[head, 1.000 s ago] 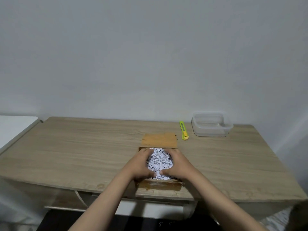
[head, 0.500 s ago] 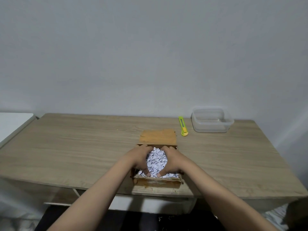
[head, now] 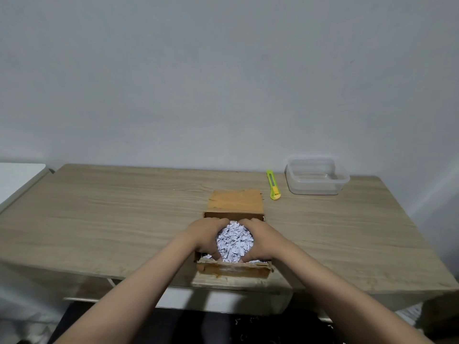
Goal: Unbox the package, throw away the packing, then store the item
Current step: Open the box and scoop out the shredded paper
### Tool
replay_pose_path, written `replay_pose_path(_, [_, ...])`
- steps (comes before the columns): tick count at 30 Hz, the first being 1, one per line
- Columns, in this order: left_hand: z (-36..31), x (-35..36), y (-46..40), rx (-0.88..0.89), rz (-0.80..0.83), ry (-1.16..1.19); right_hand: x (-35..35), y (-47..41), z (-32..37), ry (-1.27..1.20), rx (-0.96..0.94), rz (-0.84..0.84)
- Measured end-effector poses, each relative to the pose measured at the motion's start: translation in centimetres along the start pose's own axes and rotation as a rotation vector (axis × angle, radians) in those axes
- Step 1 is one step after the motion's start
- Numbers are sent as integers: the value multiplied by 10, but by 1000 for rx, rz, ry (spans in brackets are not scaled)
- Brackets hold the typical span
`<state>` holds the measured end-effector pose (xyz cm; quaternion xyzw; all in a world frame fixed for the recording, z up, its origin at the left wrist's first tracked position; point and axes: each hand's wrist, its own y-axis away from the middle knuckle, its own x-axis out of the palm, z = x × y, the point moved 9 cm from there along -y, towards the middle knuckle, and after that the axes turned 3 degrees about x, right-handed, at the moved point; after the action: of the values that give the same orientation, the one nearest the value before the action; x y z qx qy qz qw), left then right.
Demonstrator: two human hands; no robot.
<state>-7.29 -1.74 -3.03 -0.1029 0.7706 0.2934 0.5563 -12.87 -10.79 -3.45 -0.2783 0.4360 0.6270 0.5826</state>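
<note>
An open cardboard box (head: 233, 270) sits at the near edge of the wooden table (head: 111, 214), its far flap (head: 236, 202) folded back flat. Inside lies a heap of shredded white paper packing (head: 234, 242). My left hand (head: 205, 237) and my right hand (head: 260, 240) are both inside the box, cupped around the heap from either side, fingers curled about it. Any item under the paper is hidden.
A yellow-green utility knife (head: 273, 185) lies beyond the box to the right. An empty clear plastic container (head: 316, 175) stands at the back right. A white surface (head: 17, 180) adjoins the table's left end. Dark floor shows below the near edge.
Both hands have gathered the shredded paper into a tighter mound between them; the near wall of the box now shows below the hands.
</note>
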Motion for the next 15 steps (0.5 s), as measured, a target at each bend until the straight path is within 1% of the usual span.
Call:
replay_pose_path(7, [-2,-2,3,-35,-47,-79,11,-8,6,156,24,138])
replay_pose_path(10, [0,-2,4,-52,-59,-86,13,-11,7,194,63,161])
replay_pose_path(15, [0,-1,6,-59,-52,-77,11,-13,9,171,61,162])
